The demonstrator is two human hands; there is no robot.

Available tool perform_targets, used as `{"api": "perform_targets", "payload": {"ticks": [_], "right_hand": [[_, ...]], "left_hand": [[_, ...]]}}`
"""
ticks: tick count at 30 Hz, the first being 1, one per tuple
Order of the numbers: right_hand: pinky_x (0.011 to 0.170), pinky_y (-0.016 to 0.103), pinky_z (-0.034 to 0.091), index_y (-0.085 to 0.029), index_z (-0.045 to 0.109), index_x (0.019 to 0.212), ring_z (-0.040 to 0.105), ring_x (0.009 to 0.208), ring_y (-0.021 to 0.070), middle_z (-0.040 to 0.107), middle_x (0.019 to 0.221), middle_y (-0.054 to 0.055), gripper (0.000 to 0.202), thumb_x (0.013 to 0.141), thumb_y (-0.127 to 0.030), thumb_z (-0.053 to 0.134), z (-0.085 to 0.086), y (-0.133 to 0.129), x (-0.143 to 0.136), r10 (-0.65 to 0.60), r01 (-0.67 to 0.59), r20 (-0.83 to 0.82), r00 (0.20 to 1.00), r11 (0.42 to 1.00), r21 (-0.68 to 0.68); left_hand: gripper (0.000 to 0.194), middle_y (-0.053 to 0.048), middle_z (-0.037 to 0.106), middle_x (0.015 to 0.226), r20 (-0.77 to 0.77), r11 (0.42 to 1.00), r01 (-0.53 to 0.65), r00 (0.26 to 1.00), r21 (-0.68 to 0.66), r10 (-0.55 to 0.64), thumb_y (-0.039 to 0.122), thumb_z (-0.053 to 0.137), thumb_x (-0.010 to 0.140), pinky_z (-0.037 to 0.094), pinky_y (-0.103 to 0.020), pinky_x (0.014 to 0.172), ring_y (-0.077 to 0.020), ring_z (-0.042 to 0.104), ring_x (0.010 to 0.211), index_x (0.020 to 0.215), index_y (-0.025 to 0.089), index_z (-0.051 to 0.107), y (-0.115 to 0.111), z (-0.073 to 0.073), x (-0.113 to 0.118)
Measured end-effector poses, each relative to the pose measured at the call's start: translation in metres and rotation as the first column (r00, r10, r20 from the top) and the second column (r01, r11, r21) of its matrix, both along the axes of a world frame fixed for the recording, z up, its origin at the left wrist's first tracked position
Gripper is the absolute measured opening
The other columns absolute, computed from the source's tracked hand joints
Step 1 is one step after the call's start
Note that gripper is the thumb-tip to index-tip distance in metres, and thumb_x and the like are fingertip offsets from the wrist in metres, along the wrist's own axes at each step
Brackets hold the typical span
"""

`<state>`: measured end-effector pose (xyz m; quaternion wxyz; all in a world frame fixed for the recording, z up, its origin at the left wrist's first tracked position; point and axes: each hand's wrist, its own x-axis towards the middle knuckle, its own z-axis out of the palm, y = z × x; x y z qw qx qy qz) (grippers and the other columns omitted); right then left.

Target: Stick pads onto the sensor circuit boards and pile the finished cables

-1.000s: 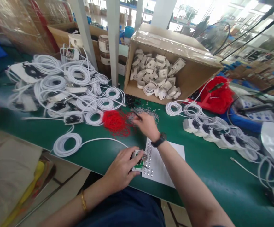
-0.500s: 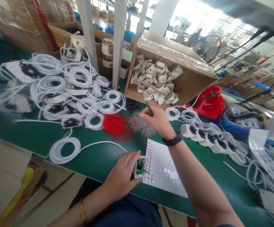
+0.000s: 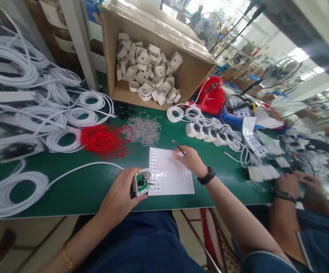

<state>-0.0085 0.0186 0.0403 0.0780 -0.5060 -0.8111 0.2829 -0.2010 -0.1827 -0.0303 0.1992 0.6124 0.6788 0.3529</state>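
My left hand [image 3: 121, 191] grips a small white housing [image 3: 137, 189] with a green circuit board [image 3: 142, 182] inside, at the left edge of a white sheet [image 3: 175, 176]. A white cable [image 3: 87, 165] runs from behind that hand to a coil [image 3: 16, 194] at the left. Above the sheet, my right hand [image 3: 191, 159] is closed round a dark pen-like tool [image 3: 178, 147], its upper end pointing up and left. Rows of small shiny dots [image 3: 153, 167] line the sheet's left side. Behind it lies a pile of small metal pins [image 3: 144, 131] beside red wires [image 3: 103, 141].
A cardboard box [image 3: 198, 81] of white housings [image 3: 146, 89] stands behind. Coiled cables [image 3: 8, 68] crowd the left. A row of white units [image 3: 209, 134], a red bin [image 3: 214, 94] and another person's hands [image 3: 290, 185] are at the right.
The view has shifted to the right. My right hand has moved from the metal pins to over the white sheet, still holding the tool. My left hand still holds the housing, now tilted more.
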Motion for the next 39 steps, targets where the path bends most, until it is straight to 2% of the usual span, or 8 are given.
{"api": "perform_targets", "payload": {"ticks": [4,14,19,23,26,30,34,39], "right_hand": [[0.069,0.028,0.044,-0.017,0.066,0.079,0.063,0.075,0.0179,0.069,0.081,0.005,0.009,0.078,-0.025,0.061,-0.021,0.001,0.007,-0.08,0.077,0.037,0.996,0.995,0.069],[0.061,0.027,0.037,-0.017,0.058,0.075,0.057,0.071,0.0179,0.062,0.083,0.008,0.008,0.081,-0.014,0.054,-0.044,-0.013,-0.027,0.044,-0.066,0.177,0.983,0.99,0.122],[0.062,0.025,0.037,-0.017,0.055,0.083,0.055,0.069,0.0157,0.06,0.077,0.003,0.009,0.088,-0.02,0.048,0.004,-0.023,-0.029,0.176,-0.163,-0.041,0.984,0.961,0.225],[0.054,0.022,0.035,-0.018,0.057,0.077,0.05,0.056,0.0111,0.058,0.065,-0.002,0.007,0.084,-0.019,0.055,0.071,-0.053,-0.036,0.291,-0.243,-0.142,0.946,0.928,0.284],[0.052,0.02,0.035,-0.019,0.059,0.076,0.051,0.055,0.0097,0.059,0.065,-0.003,0.007,0.083,-0.016,0.058,0.095,-0.083,-0.045,0.398,-0.357,-0.187,0.898,0.909,0.217],[0.06,0.021,0.041,-0.02,0.06,0.082,0.058,0.065,0.0125,0.064,0.074,-0.001,0.006,0.085,-0.015,0.057,0.071,-0.109,-0.059,0.469,-0.451,-0.224,0.854,0.883,0.13],[0.067,0.026,0.042,-0.019,0.059,0.086,0.061,0.075,0.0175,0.066,0.082,0.003,0.009,0.086,-0.013,0.052,0.037,-0.11,-0.071,0.459,-0.431,-0.14,0.877,0.881,0.195],[0.066,0.025,0.042,-0.019,0.06,0.089,0.062,0.076,0.0174,0.068,0.084,0.003,0.008,0.088,-0.016,0.052,0.038,-0.099,-0.071,0.43,-0.395,-0.17,0.887,0.895,0.206]], "left_hand": [[0.063,-0.009,0.055,0.124,0.001,1.0,-0.016,1.0,-0.011,0.016,0.028,0.069,0.072,0.045,-0.046,0.1,-0.028,0.053,0.116,0.127,0.022,0.04,0.001,0.001,0.002],[0.062,-0.006,0.05,0.135,0.205,0.987,-0.066,0.974,-0.148,0.096,0.019,0.064,0.076,0.039,-0.043,0.106,-0.0238,0.049,0.124,0.131,0.025,0.036,0.003,0.009,0.005],[0.058,-0.006,0.048,0.136,0.421,0.995,-0.101,0.901,-0.025,0.102,0.017,0.067,0.074,0.038,-0.041,0.108,-0.0219,0.047,0.126,0.126,0.025,0.043,0.009,0.007,0.004],[0.059,-0.007,0.049,0.137,0.353,0.992,-0.102,0.933,0.076,0.069,0.023,0.067,0.077,0.035,-0.042,0.11,-0.0239,0.043,0.129,0.132,0.025,0.045,0.015,0.006,0.001],[0.057,-0.008,0.046,0.14,0.287,0.985,-0.088,0.957,0.148,0.042,0.029,0.063,0.081,0.036,-0.04,0.109,-0.025,0.041,0.13,0.135,0.025,0.044,0.017,0.006,-0.001],[0.057,-0.009,0.048,0.138,0.269,0.981,-0.076,0.963,0.179,0.025,0.04,0.059,0.083,0.038,-0.04,0.107,-0.0269,0.044,0.128,0.136,0.023,0.044,0.015,0.004,-0.004],[0.059,-0.008,0.051,0.136,0.314,0.981,-0.086,0.949,0.173,0.028,0.039,0.065,0.079,0.039,-0.04,0.107,-0.0265,0.047,0.126,0.133,0.024,0.047,0.011,0.003,-0.006],[0.063,-0.008,0.053,0.133,0.339,0.967,-0.071,0.941,0.246,-0.017,0.031,0.072,0.074,0.041,-0.038,0.106,-0.0245,0.049,0.124,0.132,0.025,0.048,0.009,0.006,-0.01]]}}
